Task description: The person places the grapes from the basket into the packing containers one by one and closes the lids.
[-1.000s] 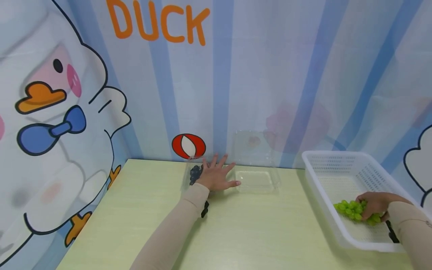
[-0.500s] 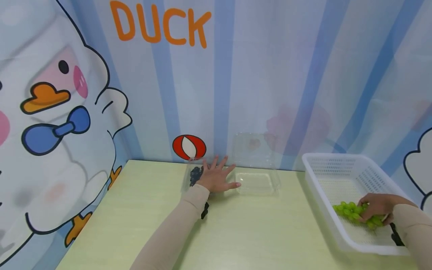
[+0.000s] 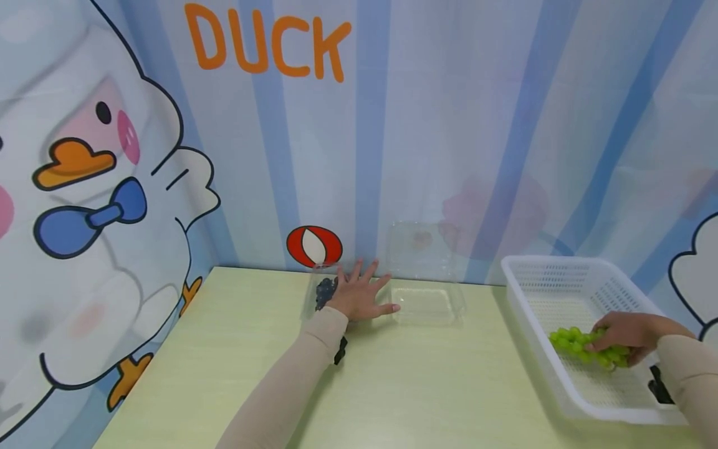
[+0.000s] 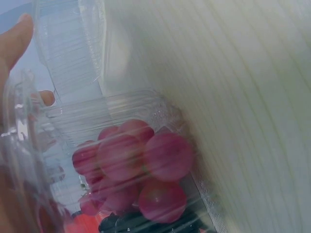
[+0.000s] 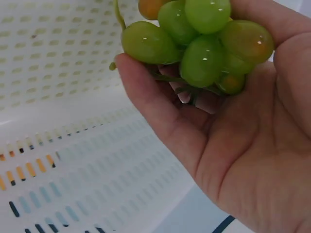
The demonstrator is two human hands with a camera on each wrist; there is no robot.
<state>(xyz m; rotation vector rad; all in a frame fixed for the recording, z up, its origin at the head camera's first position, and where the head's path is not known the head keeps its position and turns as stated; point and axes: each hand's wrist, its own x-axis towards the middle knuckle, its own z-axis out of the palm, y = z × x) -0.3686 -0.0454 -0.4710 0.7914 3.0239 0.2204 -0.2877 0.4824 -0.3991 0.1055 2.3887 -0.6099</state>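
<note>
My left hand point(image 3: 359, 298) lies spread with straight fingers on top of a clear plastic clamshell box point(image 3: 310, 305). Through its wall, in the left wrist view, show red grapes point(image 4: 167, 156) and darker ones point(image 4: 160, 221); part of the box is hidden under the palm. On the right, my right hand point(image 3: 634, 333) grips a bunch of green grapes point(image 3: 578, 342) inside the white basket point(image 3: 530, 340). The right wrist view shows fingers curled round these green grapes point(image 5: 201, 58), a stem poking out beside them.
A second clear clamshell box point(image 3: 426, 302) stands between the left hand and the basket, its lid point(image 3: 423, 246) raised against the curtain point(image 3: 415, 125). Both boxes sit at the back edge of the pale wooden table point(image 3: 421, 374).
The right hand has shifted slightly upward in the head view, and the green grapes have moved a little up and left with it. The left hand stays on the box.
</note>
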